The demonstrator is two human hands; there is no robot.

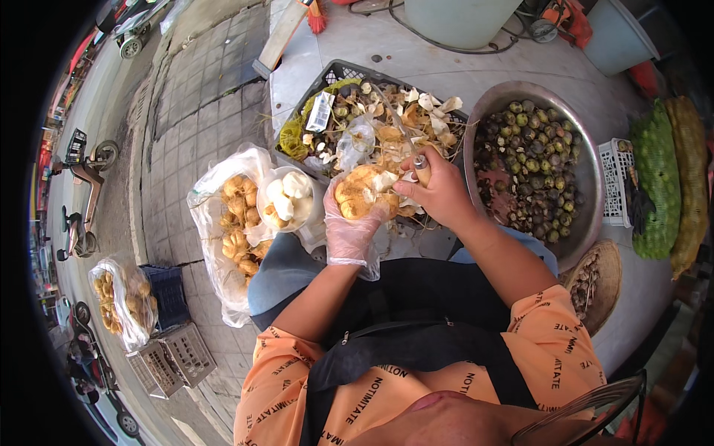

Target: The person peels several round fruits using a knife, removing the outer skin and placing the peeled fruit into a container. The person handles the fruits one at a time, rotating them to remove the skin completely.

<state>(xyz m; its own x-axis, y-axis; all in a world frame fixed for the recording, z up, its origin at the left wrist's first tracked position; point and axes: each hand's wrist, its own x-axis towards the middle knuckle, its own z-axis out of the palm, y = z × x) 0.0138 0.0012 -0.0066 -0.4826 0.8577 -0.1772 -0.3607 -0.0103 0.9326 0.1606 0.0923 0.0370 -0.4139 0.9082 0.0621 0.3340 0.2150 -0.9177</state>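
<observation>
My left hand [352,234], in a clear plastic glove, cradles a tan, lobed root, apparently a jicama [350,196]. White flesh shows on the root's right side, beside loose skin. In my right hand [450,195], which is bare, is the wooden handle of a knife [423,174]; its long thin blade points up and away, over the peelings. Directly beyond both hands lies a black plastic crate [334,71] full of tan peelings [415,120], husks and a clear bag. Left of my gloved hand, a white tub [316,209] holds several peeled white roots [294,185].
Unpeeled roots fill a plastic bag [203,195] at left. To the right stands a metal basin [591,184] of small green and dark round fruits, near a woven basket [611,279] and full mesh sacks [655,184]. A large bucket [463,22] stands beyond the crate.
</observation>
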